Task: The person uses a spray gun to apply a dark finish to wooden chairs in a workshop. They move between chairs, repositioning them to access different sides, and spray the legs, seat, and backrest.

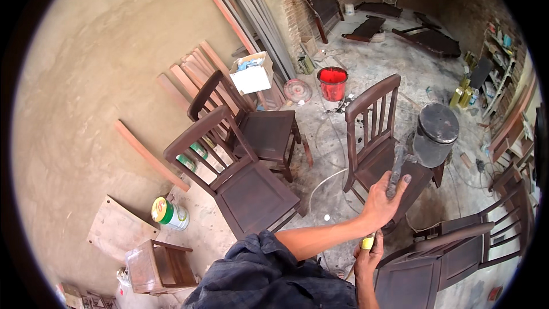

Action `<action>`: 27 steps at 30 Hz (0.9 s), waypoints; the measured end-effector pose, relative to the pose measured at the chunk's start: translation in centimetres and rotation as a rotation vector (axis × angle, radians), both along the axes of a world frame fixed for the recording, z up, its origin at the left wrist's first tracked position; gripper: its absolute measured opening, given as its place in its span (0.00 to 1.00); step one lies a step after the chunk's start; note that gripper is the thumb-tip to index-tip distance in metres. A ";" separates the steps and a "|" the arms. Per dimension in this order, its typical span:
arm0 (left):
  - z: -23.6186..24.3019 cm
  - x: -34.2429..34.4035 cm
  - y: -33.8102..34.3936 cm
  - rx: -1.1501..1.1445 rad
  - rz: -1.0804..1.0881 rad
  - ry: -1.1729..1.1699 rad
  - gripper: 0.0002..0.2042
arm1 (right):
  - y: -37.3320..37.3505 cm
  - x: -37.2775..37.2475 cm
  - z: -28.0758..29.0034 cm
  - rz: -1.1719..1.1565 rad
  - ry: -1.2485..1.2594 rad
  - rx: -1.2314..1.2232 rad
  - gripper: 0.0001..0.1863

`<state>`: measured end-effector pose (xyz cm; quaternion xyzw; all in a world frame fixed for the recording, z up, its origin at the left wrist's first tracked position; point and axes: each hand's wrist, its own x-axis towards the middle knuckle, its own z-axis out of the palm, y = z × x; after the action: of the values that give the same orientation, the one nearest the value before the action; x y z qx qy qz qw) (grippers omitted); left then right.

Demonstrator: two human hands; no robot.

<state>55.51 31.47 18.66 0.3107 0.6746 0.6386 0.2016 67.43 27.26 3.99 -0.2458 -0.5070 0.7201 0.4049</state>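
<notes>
Grey, crusted handle: my left grip is closed around it, arm stretched out to the right, the thumb, dark at the tip, on its right side. Just beyond this grip and to its right, a grey-coated cylindrical pot with a dark round lid; cannot tell whether handle and pot are joined. My right grip, lower and nearer my body, is clamped on a yellow piece; my fingers cover part of it, kind unclear.

Dark brown wooden chairs on several sides. Directly beyond the left grip: one chair with a slatted back, its seat partly behind my hand and the pot. Left of both grips: a second chair, and past it a third chair, close together. Right of the right grip, near: more chairs, overlapping in my view.

Farther beyond the left grip: a red bucket on the stained grey floor. To the left of the bucket, a white box with blue contents; past the box, long grey boards lean at the wall. Well left of the right grip: a green, white and yellow tin, upright on the floor
</notes>
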 end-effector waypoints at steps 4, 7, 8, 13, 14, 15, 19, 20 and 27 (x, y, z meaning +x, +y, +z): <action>-0.8 1.4 2.7 0.311 0.128 0.214 0.23 | 1.2 1.5 0.7 -0.028 -0.046 0.131 0.24; 1.0 -0.2 1.1 0.093 -0.107 -0.303 0.20 | 1.5 0.5 -1.2 -0.078 -0.138 0.200 0.22; 1.2 -0.1 1.5 0.075 -0.162 -0.444 0.19 | 1.6 0.5 -0.7 -0.064 -0.088 0.122 0.22; 1.2 -0.6 2.2 0.155 -0.206 -0.403 0.22 | 1.4 0.2 3.4 0.007 0.011 -0.068 0.19; 1.2 -0.5 2.1 0.155 -0.221 -0.388 0.22 | 1.3 0.2 3.1 0.005 -0.009 -0.056 0.19; 1.5 0.3 2.0 0.121 -0.187 -0.371 0.22 | 1.1 0.4 2.3 -0.053 -0.064 0.068 0.16; 1.3 0.7 1.7 0.092 -0.263 -0.380 0.21 | 1.4 0.2 2.6 0.032 -0.003 -0.066 0.16; 1.4 0.7 1.4 0.090 -0.274 -0.385 0.21 | 1.3 0.5 2.7 0.103 0.117 -0.168 0.17; 2.3 2.6 0.0 0.033 -0.321 -0.351 0.23 | 1.7 3.0 5.4 0.389 0.390 -0.547 0.14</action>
<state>58.09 31.48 20.92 0.3014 0.5606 0.6534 0.4097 70.41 28.97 9.43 -0.1025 -0.2467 0.9254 0.2689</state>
